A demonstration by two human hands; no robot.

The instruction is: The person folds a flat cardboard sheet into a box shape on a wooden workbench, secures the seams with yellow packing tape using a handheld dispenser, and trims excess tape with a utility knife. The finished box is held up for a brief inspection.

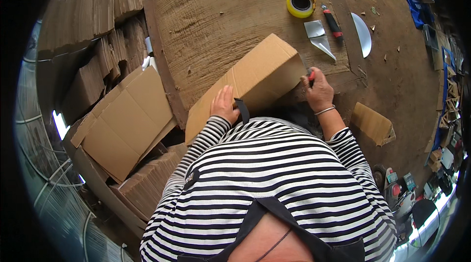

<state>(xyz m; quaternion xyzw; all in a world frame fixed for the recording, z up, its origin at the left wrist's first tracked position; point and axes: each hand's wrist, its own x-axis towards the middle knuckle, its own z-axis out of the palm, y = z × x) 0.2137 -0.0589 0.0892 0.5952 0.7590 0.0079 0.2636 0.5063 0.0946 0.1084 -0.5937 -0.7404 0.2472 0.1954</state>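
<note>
A brown cardboard sheet (255, 78) lies tilted across the near edge of a worn wooden board (211, 21). My left hand (224, 106) rests flat on the sheet's lower part, fingers spread. At the sheet's right corner, my right hand (318, 90) is closed around a small red-handled cutter (311, 76) whose tip meets the cardboard edge. A bracelet circles that wrist. My striped sleeves and dark apron straps fill the lower middle.
On the board's far side lie a yellow tape roll (300, 4), a red-and-black knife (332, 22), a folded metal piece (319, 36) and a curved metal blade (363, 34). Flat cardboard blanks (125, 124) and stacks pile up at left. A small cardboard piece (373, 123) lies right.
</note>
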